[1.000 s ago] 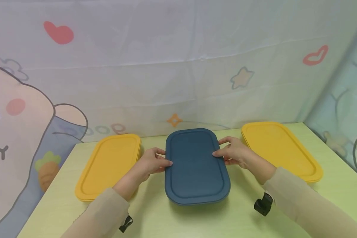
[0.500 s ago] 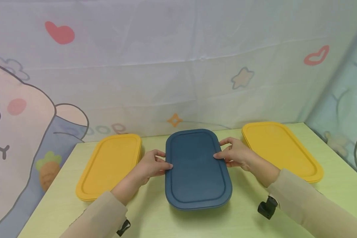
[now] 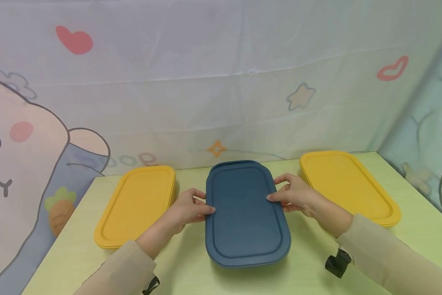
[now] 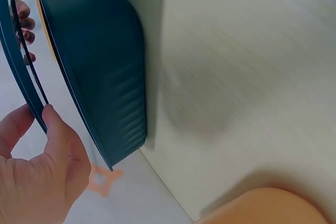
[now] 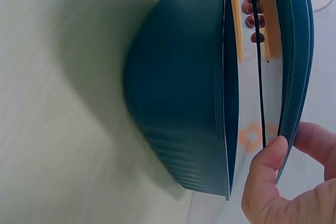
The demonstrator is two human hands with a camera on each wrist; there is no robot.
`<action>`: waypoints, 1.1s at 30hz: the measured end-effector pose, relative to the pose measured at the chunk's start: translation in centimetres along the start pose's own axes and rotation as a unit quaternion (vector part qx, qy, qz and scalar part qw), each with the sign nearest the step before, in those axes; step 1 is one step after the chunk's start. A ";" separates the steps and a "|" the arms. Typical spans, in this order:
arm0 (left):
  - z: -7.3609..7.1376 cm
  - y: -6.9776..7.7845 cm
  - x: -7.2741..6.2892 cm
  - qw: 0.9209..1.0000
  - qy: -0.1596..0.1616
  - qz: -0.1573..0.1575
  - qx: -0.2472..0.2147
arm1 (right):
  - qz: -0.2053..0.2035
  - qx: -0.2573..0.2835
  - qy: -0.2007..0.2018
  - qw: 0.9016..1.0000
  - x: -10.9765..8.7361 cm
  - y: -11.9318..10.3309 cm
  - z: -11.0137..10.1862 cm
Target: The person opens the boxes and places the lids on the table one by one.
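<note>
One dark blue, round-cornered lid [image 3: 246, 215] above a matching box [image 4: 100, 66]. Points lengthwise front to back, pinched by left hand [image 3: 189, 207] and right hand [image 3: 295, 192].

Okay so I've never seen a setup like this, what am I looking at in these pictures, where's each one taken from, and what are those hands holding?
There's no machine here: these are a person's bare left hand and right hand. The wide picture comes from a camera worn on the head, looking forward and down. The two tilted close-ups come from cameras on the wrists, one for each hand.

Both hands pinch the side edges of a dark blue lid. The close-ups show a gap between it and the dark blue container underneath. What's inside is hidden.

On the pale table also sit a left yellow lidded box and a right yellow lidded box, before a printed cloth.
</note>
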State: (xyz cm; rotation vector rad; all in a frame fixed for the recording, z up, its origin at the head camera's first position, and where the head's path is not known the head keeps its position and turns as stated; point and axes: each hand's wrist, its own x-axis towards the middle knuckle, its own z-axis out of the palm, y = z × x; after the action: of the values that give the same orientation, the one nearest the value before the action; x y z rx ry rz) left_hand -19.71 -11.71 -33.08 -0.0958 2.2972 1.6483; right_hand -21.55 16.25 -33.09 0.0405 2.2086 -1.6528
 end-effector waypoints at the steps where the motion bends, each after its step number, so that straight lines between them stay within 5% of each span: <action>1: 0.0 0.0 -0.1 1.000 0.000 0.000 0.001 | 0.000 -0.001 0.000 1.000 -0.1 0.0 0.0; 33: 0.0 -0.2 -0.5 1.000 -0.011 0.007 0.019 | -0.011 0.051 -0.032 0.998 -1.8 0.3 -0.1</action>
State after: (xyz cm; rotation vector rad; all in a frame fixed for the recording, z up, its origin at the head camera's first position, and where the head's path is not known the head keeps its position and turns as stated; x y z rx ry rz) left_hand -19.16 -11.85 -33.07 -0.0524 2.3177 1.6026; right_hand -19.82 16.83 -32.73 -0.0104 2.0827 -1.7539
